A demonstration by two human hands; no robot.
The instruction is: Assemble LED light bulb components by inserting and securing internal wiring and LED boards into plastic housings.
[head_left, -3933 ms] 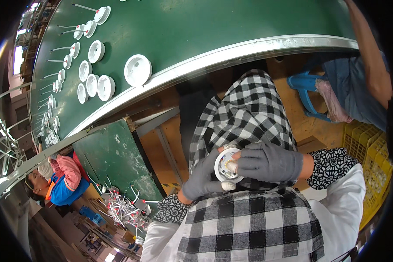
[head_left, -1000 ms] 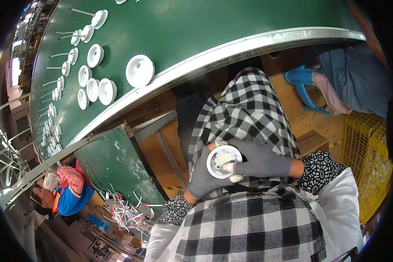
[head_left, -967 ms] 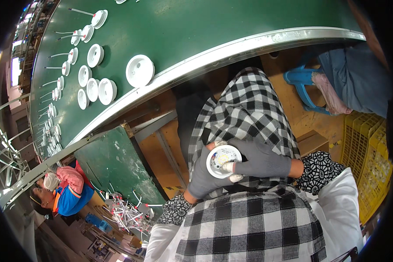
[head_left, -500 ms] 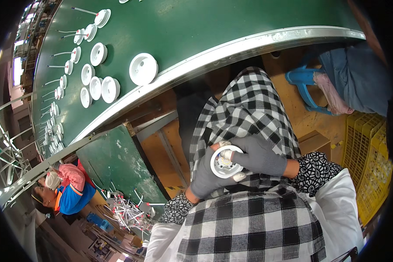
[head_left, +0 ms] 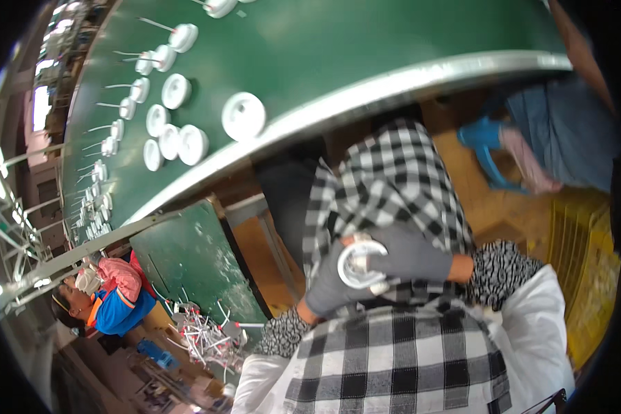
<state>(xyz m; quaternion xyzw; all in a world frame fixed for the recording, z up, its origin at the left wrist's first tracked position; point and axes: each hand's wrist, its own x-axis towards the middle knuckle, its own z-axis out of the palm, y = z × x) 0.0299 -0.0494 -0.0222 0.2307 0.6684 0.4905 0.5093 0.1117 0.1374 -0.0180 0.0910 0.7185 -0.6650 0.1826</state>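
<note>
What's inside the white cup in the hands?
The right hand has its thumb in the white cup; the rest looks pale but blurred. What's under the thumb is covered.

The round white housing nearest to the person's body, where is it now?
In the head view, the round white housing is below and right of centre, in the left hand, with the right hand touching it, over the checked apron.
</note>
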